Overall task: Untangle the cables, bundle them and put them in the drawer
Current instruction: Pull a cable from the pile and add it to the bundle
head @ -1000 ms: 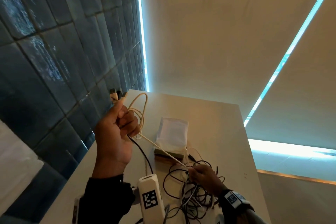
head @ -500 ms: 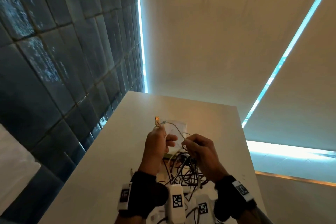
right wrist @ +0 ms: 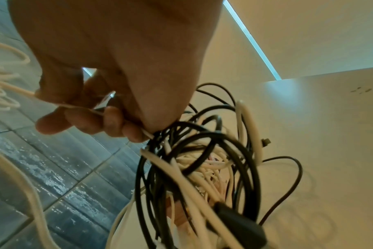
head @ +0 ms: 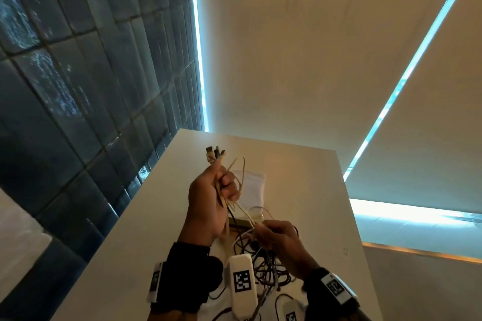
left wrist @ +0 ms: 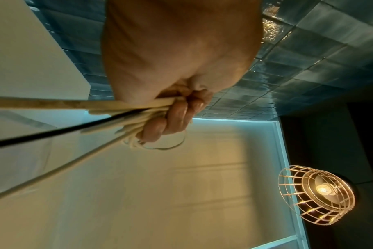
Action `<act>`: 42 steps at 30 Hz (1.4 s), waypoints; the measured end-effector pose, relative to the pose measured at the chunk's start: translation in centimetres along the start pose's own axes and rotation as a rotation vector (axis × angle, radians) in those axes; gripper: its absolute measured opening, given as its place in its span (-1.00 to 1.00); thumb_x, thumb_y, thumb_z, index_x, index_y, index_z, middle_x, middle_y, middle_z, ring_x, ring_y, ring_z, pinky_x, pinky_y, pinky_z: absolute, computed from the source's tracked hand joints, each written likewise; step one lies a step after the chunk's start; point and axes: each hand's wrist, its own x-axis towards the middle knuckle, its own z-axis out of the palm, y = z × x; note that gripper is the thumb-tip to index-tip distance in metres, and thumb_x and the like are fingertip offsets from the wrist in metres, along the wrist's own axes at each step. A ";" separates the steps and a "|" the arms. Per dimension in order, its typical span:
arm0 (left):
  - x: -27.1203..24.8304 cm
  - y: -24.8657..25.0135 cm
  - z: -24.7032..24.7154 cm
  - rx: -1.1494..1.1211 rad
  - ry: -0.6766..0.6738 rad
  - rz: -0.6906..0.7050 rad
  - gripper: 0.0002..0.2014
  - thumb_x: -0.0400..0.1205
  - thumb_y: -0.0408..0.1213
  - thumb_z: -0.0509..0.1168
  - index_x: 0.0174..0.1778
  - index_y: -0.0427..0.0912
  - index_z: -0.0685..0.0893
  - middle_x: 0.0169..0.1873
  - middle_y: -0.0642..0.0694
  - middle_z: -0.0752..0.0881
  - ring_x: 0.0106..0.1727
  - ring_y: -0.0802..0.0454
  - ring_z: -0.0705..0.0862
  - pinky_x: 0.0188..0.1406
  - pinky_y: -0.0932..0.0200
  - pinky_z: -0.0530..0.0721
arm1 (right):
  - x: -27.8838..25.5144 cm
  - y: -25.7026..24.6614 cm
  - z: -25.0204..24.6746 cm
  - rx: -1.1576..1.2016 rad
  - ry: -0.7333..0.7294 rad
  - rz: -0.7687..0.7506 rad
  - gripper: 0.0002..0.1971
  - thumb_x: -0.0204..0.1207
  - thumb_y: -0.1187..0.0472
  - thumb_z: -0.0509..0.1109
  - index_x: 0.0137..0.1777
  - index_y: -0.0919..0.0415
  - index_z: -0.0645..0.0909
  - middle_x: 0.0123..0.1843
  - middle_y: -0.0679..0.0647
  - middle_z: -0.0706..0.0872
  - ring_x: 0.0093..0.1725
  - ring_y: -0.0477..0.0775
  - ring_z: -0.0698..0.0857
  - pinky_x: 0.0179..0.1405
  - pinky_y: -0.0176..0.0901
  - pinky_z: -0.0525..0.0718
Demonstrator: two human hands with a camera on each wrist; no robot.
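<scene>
My left hand (head: pixel 208 203) is raised over the white table (head: pixel 300 190) and grips a bunch of cream cables (head: pixel 241 177) with one black one; several plugs (head: pixel 215 154) stick up above the fist. The left wrist view shows the fingers (left wrist: pixel 177 116) curled round these cables (left wrist: pixel 117 107). One cream strand (head: pixel 245 212) runs taut down to my right hand (head: pixel 276 240), which pinches it just above a tangle of black and white cables (head: pixel 266 268) on the table. In the right wrist view the fingers (right wrist: pixel 91 121) hold the thin strand beside the tangle (right wrist: pixel 198 160).
A white folded cloth or pouch (head: pixel 251 187) lies on the table behind my hands. A dark tiled wall (head: pixel 78 86) borders the table's left side. Pale roller blinds (head: pixel 313 47) hang behind. A wire-cage lamp (left wrist: pixel 315 193) shows in the left wrist view.
My left hand has lifted up and left with the cable bunch, pulling the cream strand taut. My right hand has dropped lower toward the tangle.
</scene>
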 end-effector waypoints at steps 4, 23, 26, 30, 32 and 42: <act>-0.4 0.3 -0.3 0.097 0.033 -0.003 -0.59 0.73 -0.18 0.10 -0.48 -0.08 0.30 -0.57 0.00 0.28 -0.61 0.13 0.18 -0.49 0.14 0.15 | 0.2 1.1 0.3 -0.126 0.031 -0.056 -0.65 0.56 -0.08 0.36 -0.32 0.12 0.75 -0.37 0.12 0.60 -0.36 0.00 0.48 -0.33 -0.22 0.45; -1.4 5.4 -1.3 0.215 0.006 0.156 -0.59 0.73 -0.16 0.09 -0.47 -0.07 0.27 -0.62 0.05 0.26 -0.64 0.17 0.18 -0.61 0.25 0.20 | 1.0 6.5 -1.4 -0.458 0.103 0.045 -0.63 0.64 0.22 0.35 -0.45 0.10 0.66 -0.51 -0.08 0.64 -0.45 -0.22 0.59 -0.35 -0.37 0.53; -0.5 4.6 -1.8 0.295 0.056 0.141 -0.60 0.73 -0.16 0.10 -0.47 -0.06 0.29 -0.61 0.05 0.28 -0.62 0.15 0.19 -0.58 0.22 0.18 | 1.9 5.3 -1.6 -0.400 0.212 0.091 -0.69 0.61 0.21 0.38 -0.39 0.18 0.70 -0.47 -0.02 0.68 -0.42 -0.19 0.59 -0.35 -0.30 0.53; 0.6 1.3 -2.0 0.395 0.100 0.046 -0.62 0.72 -0.20 0.12 -0.47 -0.07 0.34 -0.59 0.00 0.34 -0.63 0.11 0.24 -0.53 0.18 0.19 | 2.1 1.7 -0.7 -0.093 0.301 0.076 -0.79 0.59 0.33 0.38 -0.27 0.40 0.63 -0.51 -0.01 0.57 -0.49 -0.11 0.49 -0.50 -0.32 0.48; 0.8 -0.4 -1.9 0.445 0.111 -0.001 -0.63 0.71 -0.23 0.12 -0.46 -0.09 0.34 -0.59 -0.03 0.40 -0.62 0.08 0.28 -0.51 0.17 0.21 | 2.2 0.3 -0.2 0.061 0.301 0.050 -0.83 0.59 0.39 0.35 -0.21 0.48 0.61 -0.47 0.11 0.50 -0.51 -0.09 0.47 -0.52 -0.33 0.51; 1.1 -4.2 -0.9 0.388 0.154 -0.162 -0.65 0.74 -0.19 0.10 -0.17 -0.37 0.62 -0.34 -0.27 0.77 -0.38 -0.09 0.70 -0.35 0.10 0.62 | 1.1 -3.5 1.1 0.258 0.004 -0.083 -0.85 0.45 0.29 0.45 -0.24 0.37 0.59 -0.36 0.15 0.55 -0.39 -0.01 0.47 -0.37 -0.23 0.45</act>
